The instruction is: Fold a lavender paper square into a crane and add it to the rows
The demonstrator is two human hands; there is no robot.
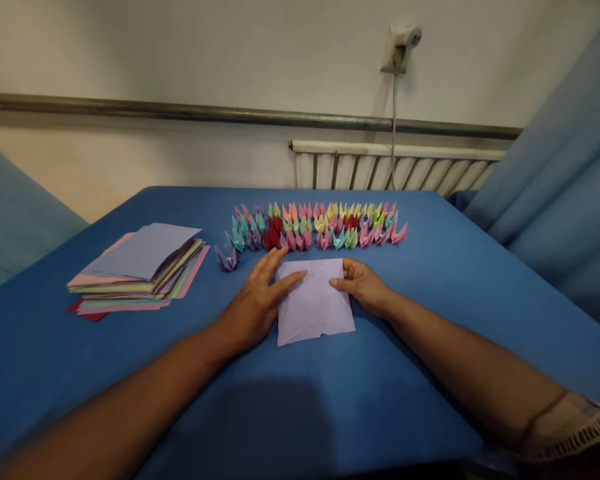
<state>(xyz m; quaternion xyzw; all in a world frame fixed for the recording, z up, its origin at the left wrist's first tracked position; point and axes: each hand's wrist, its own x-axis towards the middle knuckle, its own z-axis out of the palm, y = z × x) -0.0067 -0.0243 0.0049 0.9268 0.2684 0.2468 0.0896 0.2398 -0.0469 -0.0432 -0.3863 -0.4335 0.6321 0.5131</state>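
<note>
A folded lilac sheet of origami paper point(315, 300) lies in front of me, roughly square, with faint creases and a small notch at its near edge. My right hand point(363, 285) pinches its upper right edge, thumb on top and fingers curled beneath. Along the left side of the sheet rests my left hand point(260, 293); its thumb lies across the paper, while the other fingers stretch past the upper left corner. Just beyond the hands stand rows of small folded paper cranes point(305, 239) in many colours. One lilac crane point(227, 258) sits at the front left of them.
To the left, a stack of coloured paper sheets point(150, 250) lies unevenly on the blue-covered table point(410, 420). Behind the table are a metal rail point(190, 111), a radiator point(370, 170) and a wall socket with a plug and cord point(400, 50). Blue curtains point(570, 133) hang at right.
</note>
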